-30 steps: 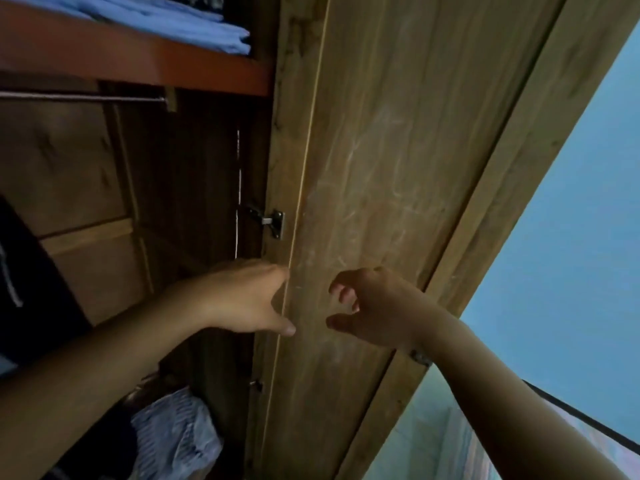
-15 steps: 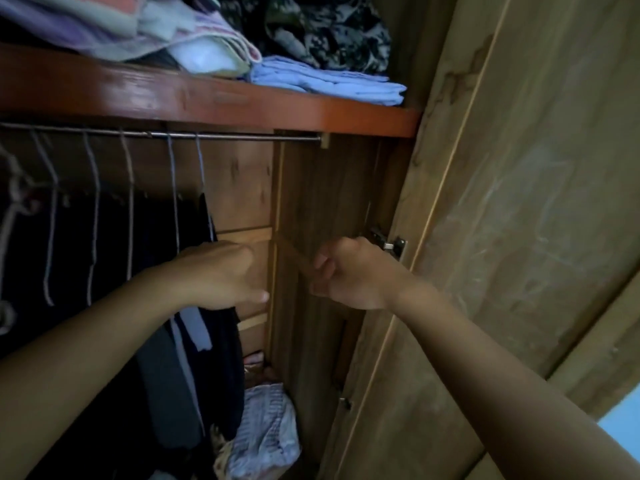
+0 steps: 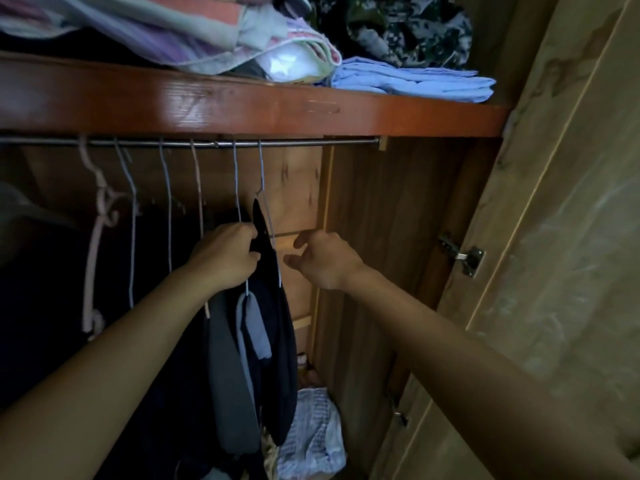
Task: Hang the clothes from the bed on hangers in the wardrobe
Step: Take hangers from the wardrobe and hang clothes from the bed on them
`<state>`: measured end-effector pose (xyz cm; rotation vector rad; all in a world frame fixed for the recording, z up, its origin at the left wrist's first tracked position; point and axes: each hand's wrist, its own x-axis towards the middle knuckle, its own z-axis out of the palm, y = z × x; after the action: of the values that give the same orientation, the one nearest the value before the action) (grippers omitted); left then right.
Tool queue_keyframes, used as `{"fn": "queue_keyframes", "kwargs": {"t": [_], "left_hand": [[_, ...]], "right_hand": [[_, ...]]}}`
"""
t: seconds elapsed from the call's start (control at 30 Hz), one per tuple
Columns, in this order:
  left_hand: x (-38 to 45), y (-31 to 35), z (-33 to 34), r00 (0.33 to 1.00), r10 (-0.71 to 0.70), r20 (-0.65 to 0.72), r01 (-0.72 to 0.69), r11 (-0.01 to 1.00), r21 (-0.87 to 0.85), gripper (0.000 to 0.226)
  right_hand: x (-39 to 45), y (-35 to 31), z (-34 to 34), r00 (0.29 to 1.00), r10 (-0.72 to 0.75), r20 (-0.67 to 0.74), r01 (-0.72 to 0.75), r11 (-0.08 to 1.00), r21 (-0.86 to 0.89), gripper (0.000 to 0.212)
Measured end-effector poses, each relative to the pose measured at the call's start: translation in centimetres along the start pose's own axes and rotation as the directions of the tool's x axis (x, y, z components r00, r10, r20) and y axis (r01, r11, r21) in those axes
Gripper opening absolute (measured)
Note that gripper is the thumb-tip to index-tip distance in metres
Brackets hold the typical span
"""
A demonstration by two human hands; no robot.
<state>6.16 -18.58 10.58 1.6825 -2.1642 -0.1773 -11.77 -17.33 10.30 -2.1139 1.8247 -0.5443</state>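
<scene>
Left hand [image 3: 225, 259] has its fingers [image 3: 250, 233] curled tight around the collar area of a dark navy garment [image 3: 277, 341] that's hanging off a thin light-blue wire hanger [image 3: 262, 174], so that one's gripped. Right hand [image 3: 325, 259] is just at 3 o'clock of it, fingers loosely spread and holding nothing, not touching the cloth as far as I can see. The hanger hooks over the silver metal rail [image 3: 311, 143] up at 12 o'clock, with more wire hangers and dark clothes off toward 9. Above the rail sits the reddish wooden shelf [image 3: 242, 105] with a folded pale-blue shirt [image 3: 415, 83]. Down at 6 o'clock there's a crumpled blue-striped cloth [image 3: 311, 441]. Open wooden wardrobe door [image 3: 554, 271] at 3 o'clock.
</scene>
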Motion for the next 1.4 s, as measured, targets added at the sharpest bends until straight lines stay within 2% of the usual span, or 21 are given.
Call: {"fn": "queue_keyframes", "kwargs": {"t": [0.13, 0.23, 0.47, 0.7, 0.97, 1.07, 1.17, 1.27, 1.4], "left_hand": [[1.2, -0.8, 0.6, 1.0, 0.0, -0.009, 0.0, 0.998, 0.069, 0.033], [2.3, -1.6, 0.9, 1.0, -0.009, -0.021, 0.01, 0.996, 0.088, 0.037], [3.2, -2.5, 1.1, 0.998, 0.01, -0.062, -0.006, 0.998, 0.061, 0.038], [3.0, -1.9, 0.6, 0.994, 0.016, -0.105, -0.017, 1.0, -0.014, 0.038], [2.9, -1.3, 0.6, 0.99, 0.008, -0.139, -0.017, 0.998, -0.063, 0.038], [2.5, -0.9, 0.6, 0.982, 0.037, -0.184, -0.06, 0.991, -0.122, 0.039], [1.9, -0.3, 0.7, 0.963, 0.068, -0.262, -0.124, 0.972, -0.201, 0.041], [1.8, 0.2, 1.0, 0.955, 0.07, -0.287, -0.146, 0.956, -0.253, 0.039], [1.8, 1.2, 1.4, 0.962, 0.078, -0.26, -0.15, 0.951, -0.269, 0.043]], "right_hand": [[2.9, -1.0, 2.0, 0.999, 0.034, -0.027, -0.032, 0.998, 0.061, 0.054], [4.6, -2.0, 2.8, 0.999, 0.035, -0.033, -0.035, 0.999, 0.024, 0.045], [7.1, -2.4, 4.3, 0.982, 0.085, -0.17, -0.079, 0.996, 0.042, 0.023], [7.2, -2.1, 4.2, 0.948, 0.145, -0.283, -0.107, 0.983, 0.147, 0.016], [7.0, -1.2, 1.8, 0.922, 0.112, -0.37, -0.052, 0.984, 0.168, 0.017], [6.3, -0.1, 0.9, 0.92, 0.101, -0.38, -0.037, 0.984, 0.173, 0.017], [5.2, 1.4, 0.2, 0.914, 0.123, -0.386, -0.046, 0.978, 0.203, 0.025], [3.9, 3.3, -0.6, 0.903, 0.163, -0.398, -0.072, 0.969, 0.235, 0.044], [1.1, 6.0, -1.6, 0.892, 0.171, -0.418, -0.066, 0.965, 0.254, 0.04]]}}
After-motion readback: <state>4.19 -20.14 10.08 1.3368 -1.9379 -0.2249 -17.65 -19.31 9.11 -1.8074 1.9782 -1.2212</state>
